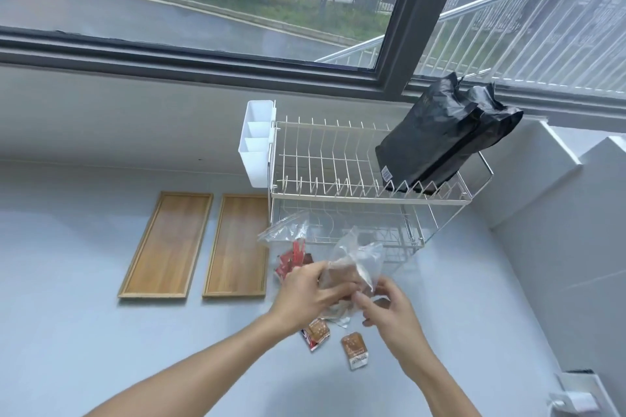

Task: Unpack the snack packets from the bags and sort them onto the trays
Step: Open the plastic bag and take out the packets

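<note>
Both hands grip a clear plastic bag (359,257) holding brown snack packets, lifted just above the counter. My left hand (310,294) clasps its left side and my right hand (386,308) pinches its lower right edge. Two brown packets lie loose on the counter below: one (316,333) under my left wrist, another (354,350) further right. A second clear bag (288,234) with red packets (293,259) rests behind my left hand. Two bare wooden trays (166,244) (237,245) lie side by side to the left.
A two-tier wire dish rack (338,179) stands behind the bags, with a white cutlery holder (257,142) on its left side and a black bag (443,135) on its upper tier. A window runs along the back. A white object (576,396) sits at the lower right.
</note>
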